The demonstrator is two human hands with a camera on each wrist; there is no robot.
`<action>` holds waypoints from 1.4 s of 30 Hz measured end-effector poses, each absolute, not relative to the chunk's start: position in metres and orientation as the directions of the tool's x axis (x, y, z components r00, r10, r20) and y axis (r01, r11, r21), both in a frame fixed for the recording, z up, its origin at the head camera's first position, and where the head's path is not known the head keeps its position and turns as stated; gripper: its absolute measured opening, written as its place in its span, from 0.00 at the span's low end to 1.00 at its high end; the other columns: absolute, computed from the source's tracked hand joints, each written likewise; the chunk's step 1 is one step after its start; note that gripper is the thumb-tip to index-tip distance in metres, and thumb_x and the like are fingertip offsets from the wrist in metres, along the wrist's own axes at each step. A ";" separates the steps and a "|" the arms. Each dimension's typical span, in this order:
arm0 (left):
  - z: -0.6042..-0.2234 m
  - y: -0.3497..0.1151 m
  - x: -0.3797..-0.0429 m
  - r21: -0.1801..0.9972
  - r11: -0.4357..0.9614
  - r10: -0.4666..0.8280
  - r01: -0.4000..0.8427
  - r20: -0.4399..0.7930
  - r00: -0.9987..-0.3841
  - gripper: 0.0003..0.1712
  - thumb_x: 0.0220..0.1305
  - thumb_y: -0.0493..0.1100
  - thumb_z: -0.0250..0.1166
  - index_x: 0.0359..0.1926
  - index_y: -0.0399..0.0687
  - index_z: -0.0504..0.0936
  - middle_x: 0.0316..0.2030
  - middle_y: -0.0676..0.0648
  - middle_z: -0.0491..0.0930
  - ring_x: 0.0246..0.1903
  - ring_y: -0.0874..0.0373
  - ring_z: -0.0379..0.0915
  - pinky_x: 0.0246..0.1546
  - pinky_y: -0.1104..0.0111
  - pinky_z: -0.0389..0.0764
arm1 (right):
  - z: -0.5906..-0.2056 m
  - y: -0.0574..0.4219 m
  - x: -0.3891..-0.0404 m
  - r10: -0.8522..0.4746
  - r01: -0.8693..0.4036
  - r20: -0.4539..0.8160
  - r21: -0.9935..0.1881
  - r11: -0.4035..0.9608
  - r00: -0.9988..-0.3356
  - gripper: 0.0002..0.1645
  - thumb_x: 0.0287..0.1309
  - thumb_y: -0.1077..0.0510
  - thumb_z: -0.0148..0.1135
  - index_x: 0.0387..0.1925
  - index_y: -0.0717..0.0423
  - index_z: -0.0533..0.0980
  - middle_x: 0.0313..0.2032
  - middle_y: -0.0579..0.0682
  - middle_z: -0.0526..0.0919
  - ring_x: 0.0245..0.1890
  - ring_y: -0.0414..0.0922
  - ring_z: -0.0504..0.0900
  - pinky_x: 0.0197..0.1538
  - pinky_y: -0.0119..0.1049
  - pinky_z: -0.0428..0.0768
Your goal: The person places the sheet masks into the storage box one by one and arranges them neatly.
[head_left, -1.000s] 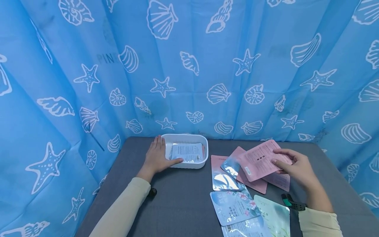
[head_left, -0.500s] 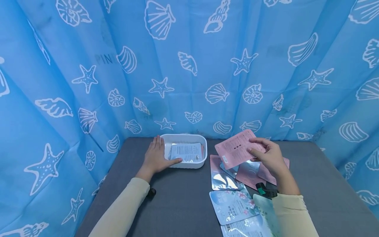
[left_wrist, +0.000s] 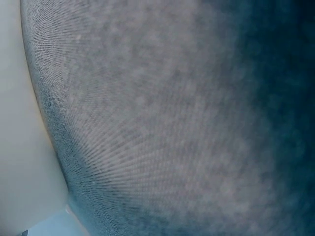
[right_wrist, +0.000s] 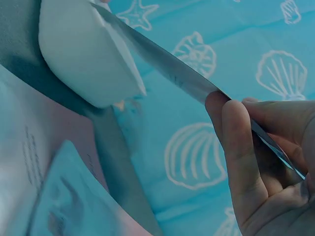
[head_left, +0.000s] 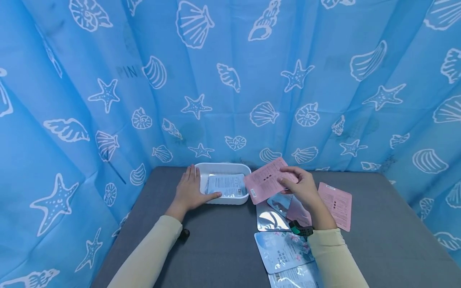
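In the head view my right hand (head_left: 304,188) pinches a pink sheet mask packet (head_left: 264,183) between thumb and fingers. The packet's left corner overlaps the right rim of a white plastic basin (head_left: 223,201). The right wrist view shows the packet edge-on, held in my fingers (right_wrist: 238,142). My left hand (head_left: 189,194) rests along the basin's left side, fingers straight and thumb stretched over the front rim. A pale blue packet (head_left: 227,185) lies inside the basin. The left wrist view gives mostly blurred grey cloth (left_wrist: 147,108), not the left fingers.
Right of the basin lies a loose spread of packets: a silver one (head_left: 271,219), a blue floral one (head_left: 282,252), a white-blue one (head_left: 297,278) and a pink one (head_left: 336,206). A shell-printed blue curtain (head_left: 230,100) hangs behind the grey table (head_left: 219,248).
My right hand has carried the pink packet leftward from above the spread to the basin's right rim. The left hand has kept its place on the basin.
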State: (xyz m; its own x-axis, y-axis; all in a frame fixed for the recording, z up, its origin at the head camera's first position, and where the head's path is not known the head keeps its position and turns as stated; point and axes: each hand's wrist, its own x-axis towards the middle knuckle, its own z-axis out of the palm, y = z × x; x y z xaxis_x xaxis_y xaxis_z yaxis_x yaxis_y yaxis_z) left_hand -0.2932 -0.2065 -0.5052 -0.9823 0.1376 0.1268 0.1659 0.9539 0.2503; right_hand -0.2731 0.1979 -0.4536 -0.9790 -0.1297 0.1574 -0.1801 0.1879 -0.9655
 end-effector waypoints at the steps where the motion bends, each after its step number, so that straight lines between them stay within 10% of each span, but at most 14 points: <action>1: -0.505 -0.207 -0.293 0.251 0.954 0.136 0.165 0.129 -0.982 0.84 0.49 0.92 0.58 0.84 0.34 0.44 0.85 0.33 0.40 0.86 0.38 0.34 0.85 0.47 0.48 | -0.455 0.194 -0.274 -0.130 -0.177 0.155 -0.968 0.176 -0.979 0.27 0.72 0.62 0.66 0.68 0.65 0.74 0.54 0.69 0.77 0.32 0.38 0.89 0.39 0.39 0.92; 24: -0.509 -0.207 -0.296 0.259 0.951 0.138 0.166 0.126 -0.982 0.84 0.48 0.93 0.57 0.85 0.36 0.43 0.86 0.35 0.39 0.86 0.39 0.33 0.85 0.46 0.46 | -0.479 0.134 -0.273 -0.114 -0.010 -0.002 -0.994 0.107 -0.994 0.47 0.77 0.59 0.59 0.86 0.50 0.47 0.68 0.69 0.76 0.53 0.60 0.91 0.50 0.44 0.91; 42: -0.509 -0.208 -0.297 0.244 0.953 0.149 0.180 0.142 -0.979 0.83 0.50 0.92 0.56 0.85 0.35 0.44 0.85 0.33 0.41 0.86 0.38 0.35 0.85 0.47 0.47 | -0.479 0.132 -0.269 -0.260 -0.081 0.007 -0.957 0.277 -0.966 0.33 0.77 0.52 0.61 0.75 0.63 0.68 0.66 0.65 0.78 0.61 0.62 0.85 0.63 0.50 0.85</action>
State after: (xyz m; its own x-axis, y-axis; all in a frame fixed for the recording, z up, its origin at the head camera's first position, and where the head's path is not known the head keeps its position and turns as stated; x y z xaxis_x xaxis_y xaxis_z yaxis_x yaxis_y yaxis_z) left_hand -0.2972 -0.2080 -0.5095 -0.9786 0.1488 0.1419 0.1802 0.9530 0.2435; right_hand -0.2694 0.1318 -0.4793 -0.9657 -0.2596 0.0069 -0.0814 0.2773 -0.9573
